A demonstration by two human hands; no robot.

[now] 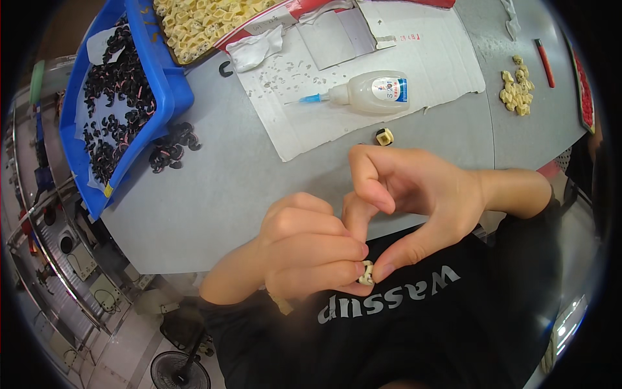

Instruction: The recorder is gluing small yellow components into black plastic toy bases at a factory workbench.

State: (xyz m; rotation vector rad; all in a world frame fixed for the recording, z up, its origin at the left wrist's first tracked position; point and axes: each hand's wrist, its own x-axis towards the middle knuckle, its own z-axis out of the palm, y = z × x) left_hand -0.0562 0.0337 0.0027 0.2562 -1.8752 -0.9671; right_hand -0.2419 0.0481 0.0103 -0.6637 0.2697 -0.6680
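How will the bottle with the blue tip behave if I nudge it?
The bottle may roll, since it lies on its rounded side. Its translucent walls suggest soft plastic that would probably give when squeezed. The thin needle looks apt to bend.

The left hand (301, 243) hides part of the cream piece (367, 272) and a fingertip of the right hand (444, 198). Towards 11 o'clock the top edge crops the yellow pieces (210, 26) and blue bin (172, 91); towards 7, the fan (178, 371) runs off below. Grey flecks (295, 70) near 12 are too small to identify.
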